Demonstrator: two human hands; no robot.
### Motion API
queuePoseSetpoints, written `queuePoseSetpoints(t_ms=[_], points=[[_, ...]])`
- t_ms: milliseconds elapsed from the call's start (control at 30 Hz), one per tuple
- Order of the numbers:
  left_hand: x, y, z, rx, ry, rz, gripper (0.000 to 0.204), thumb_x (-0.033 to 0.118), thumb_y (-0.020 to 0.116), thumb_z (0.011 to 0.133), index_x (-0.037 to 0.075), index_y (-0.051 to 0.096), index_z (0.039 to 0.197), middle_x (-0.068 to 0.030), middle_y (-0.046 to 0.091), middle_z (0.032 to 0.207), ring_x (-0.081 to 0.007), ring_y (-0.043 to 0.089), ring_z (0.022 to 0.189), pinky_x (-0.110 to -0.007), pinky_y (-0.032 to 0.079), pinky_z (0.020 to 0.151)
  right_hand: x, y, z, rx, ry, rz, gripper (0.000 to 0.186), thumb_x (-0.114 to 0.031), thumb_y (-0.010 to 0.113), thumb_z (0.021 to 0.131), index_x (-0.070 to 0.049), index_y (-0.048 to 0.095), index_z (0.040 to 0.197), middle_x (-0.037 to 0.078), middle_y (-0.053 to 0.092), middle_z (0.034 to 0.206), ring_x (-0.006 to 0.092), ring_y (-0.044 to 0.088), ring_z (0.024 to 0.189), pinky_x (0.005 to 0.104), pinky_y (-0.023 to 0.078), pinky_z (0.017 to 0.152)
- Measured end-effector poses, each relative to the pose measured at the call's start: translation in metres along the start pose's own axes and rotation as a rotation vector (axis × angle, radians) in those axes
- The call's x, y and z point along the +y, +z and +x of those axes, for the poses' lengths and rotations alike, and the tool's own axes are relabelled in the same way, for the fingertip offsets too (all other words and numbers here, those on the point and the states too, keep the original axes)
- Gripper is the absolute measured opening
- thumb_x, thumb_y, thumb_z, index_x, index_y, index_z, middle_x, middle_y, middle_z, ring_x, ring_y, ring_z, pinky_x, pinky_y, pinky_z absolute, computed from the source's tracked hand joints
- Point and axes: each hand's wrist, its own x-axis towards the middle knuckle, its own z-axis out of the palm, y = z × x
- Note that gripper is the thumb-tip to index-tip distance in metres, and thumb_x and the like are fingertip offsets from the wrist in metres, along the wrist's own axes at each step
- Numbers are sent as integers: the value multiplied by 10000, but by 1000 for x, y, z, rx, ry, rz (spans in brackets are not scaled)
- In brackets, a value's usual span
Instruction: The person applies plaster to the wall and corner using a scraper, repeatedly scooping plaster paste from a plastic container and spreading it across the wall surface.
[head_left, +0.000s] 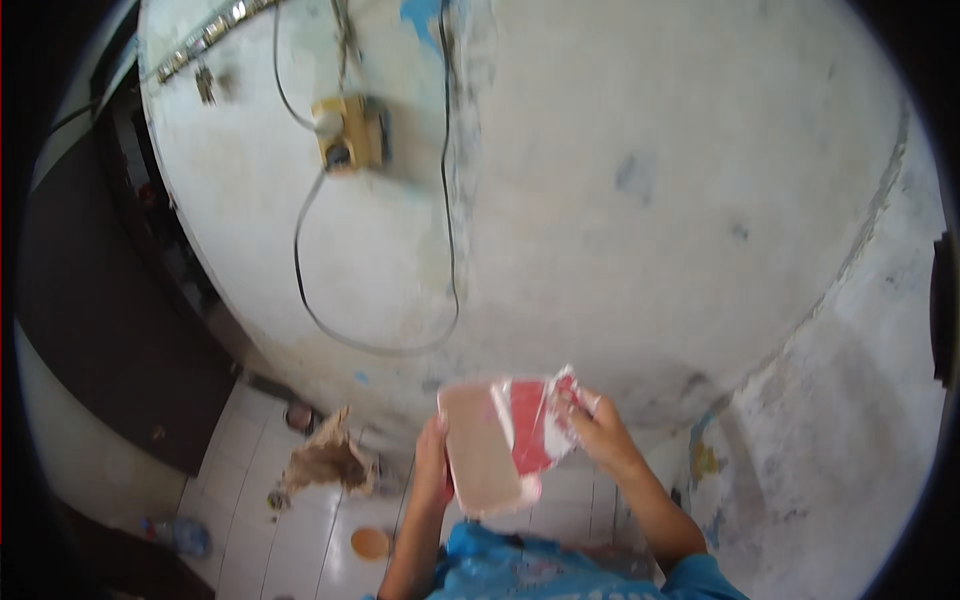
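My left hand (432,462) grips the left side of a rectangular, pale pink tray (532,490), held in front of my blue shirt. Its broad face looks beige; whether that is a filling or the bare bottom I cannot tell. In my right hand (602,432) is a flat red sheet-like piece (528,425) smeared with white paste. The fingers close on its upper right end, where the white is thickest. The red piece lies over the tray's right side. White smears also show on my right fingers.
A patchy pale wall (640,200) rises ahead, with a yellow socket box (352,135) and a looping cable (450,230). On the tiled floor (300,540) are a crumpled brown bag (328,465), an orange bowl (371,544) and a plastic bottle (188,537). A dark door (110,300) stands left.
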Motion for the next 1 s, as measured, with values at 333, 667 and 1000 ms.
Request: queuePoseSetpoints(t_ms=[333, 667, 1000], points=[[-12, 27, -25, -32, -48, 116, 514, 354, 495, 1049, -45, 490, 1373, -129, 609, 1276, -182, 614, 1131, -324, 507, 962, -3, -67, -55, 288, -49, -98, 230, -211, 608, 1014, 2, 664, 1081, -26, 617, 767, 11, 490, 633, 209, 386, 516], [-26, 58, -78, -42, -207, 326, 535, 385, 505, 1042, -63, 528, 1334, -126, 636, 1211, -167, 625, 1060, -304, 517, 889, -22, -73, -137, -144, -862, -1201, 306, -147, 659, 868, -198, 749, 1156, 11, 738, 1101, 220, 631, 1133, 449, 470, 1011], [-29, 45, -107, -56, -250, 333, 498, 307, 526, 1030, -79, 526, 1344, -128, 657, 1180, -164, 647, 1023, -311, 536, 864, -11, -116, -197, -319, -868, -1365, 288, -181, 626, 893, -194, 744, 1155, -14, 740, 1050, 186, 656, 1089, 515, 422, 1043]])
